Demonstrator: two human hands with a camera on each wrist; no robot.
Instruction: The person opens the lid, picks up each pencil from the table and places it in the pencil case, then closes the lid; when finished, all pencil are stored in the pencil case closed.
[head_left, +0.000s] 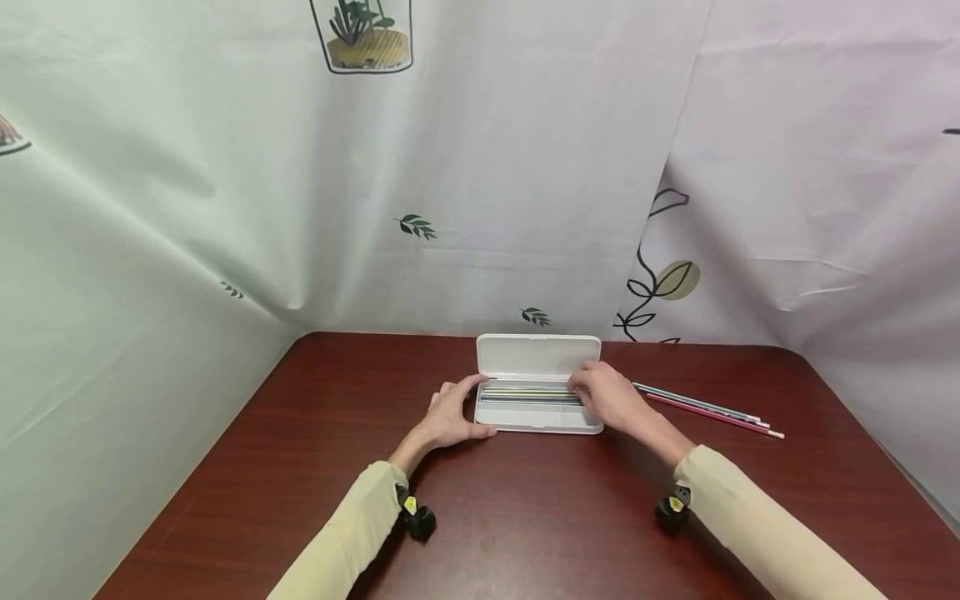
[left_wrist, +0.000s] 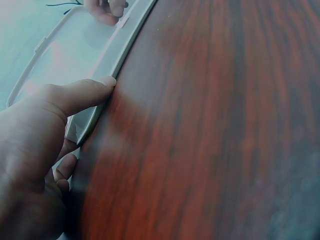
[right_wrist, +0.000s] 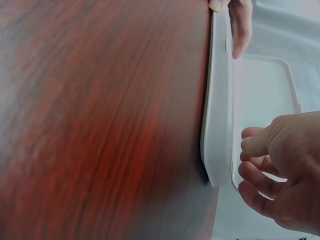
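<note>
A white pencil case (head_left: 517, 418) lies on the table with its lid (head_left: 538, 355) raised at the back. Several long, thin pencils (head_left: 528, 395) lie side by side inside it. My left hand (head_left: 450, 415) grips the case's left end, its thumb (left_wrist: 90, 95) against the front edge and its other fingers farther back. Over the right end is my right hand (head_left: 609, 397), its fingertips reaching in at the pencils. In the right wrist view its fingers (right_wrist: 257, 182) are bent, with thumb and forefinger close together; I cannot tell whether they pinch a pencil.
Right of the case, several loose pencils lie slantwise on the dark red-brown table (head_left: 525, 517), among them a red one (head_left: 712, 412). A pale cloth (head_left: 510, 167) with plant drawings hangs behind the table. Each wrist wears a small black camera (head_left: 420, 522).
</note>
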